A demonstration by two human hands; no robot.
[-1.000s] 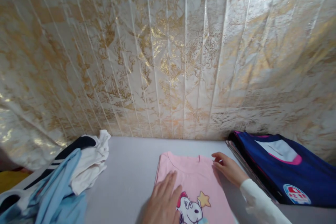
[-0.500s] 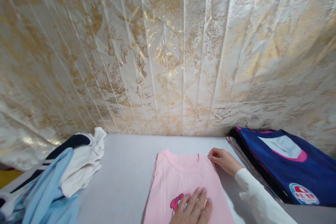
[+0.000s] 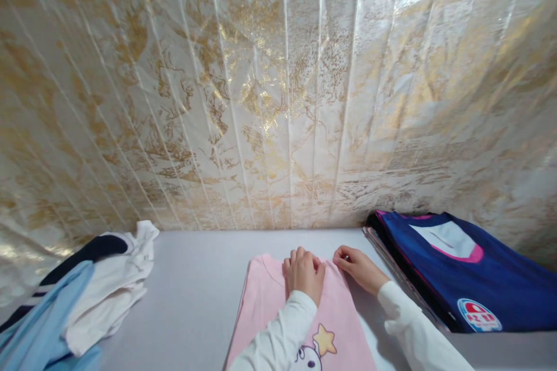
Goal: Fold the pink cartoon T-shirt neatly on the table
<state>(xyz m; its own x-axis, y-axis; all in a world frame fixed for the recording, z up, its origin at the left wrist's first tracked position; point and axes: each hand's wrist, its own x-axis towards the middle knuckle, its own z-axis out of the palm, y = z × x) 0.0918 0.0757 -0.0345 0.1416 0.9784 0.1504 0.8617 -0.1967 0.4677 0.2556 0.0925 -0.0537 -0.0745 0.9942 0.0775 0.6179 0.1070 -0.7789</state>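
Note:
A pink T-shirt [image 3: 256, 313], folded into a narrow rectangle, lies face up on the table with its neckline toward the wall. A printed white character with a yellow star shows on its front, partly behind my left sleeve. My left hand [image 3: 303, 273] is at the right part of the neckline, fingers curled and closed on the collar fabric. At the shirt's top right shoulder corner, my right hand [image 3: 359, 268] pinches the cloth between thumb and forefinger. The shirt's lower end runs out of view.
A stack of folded clothes with a navy jersey [image 3: 439, 269] on top stands at the right. Crumpled white [image 3: 113, 284], light blue [image 3: 65, 307] and dark garments are heaped at the left. Behind the pale table [image 3: 187, 290] rises a gold-patterned, pleated curtain [image 3: 265, 98].
My left hand has moved from the shirt's printed front up to the neckline and closed there. My right hand stays at the shoulder corner. The view has shifted slightly right.

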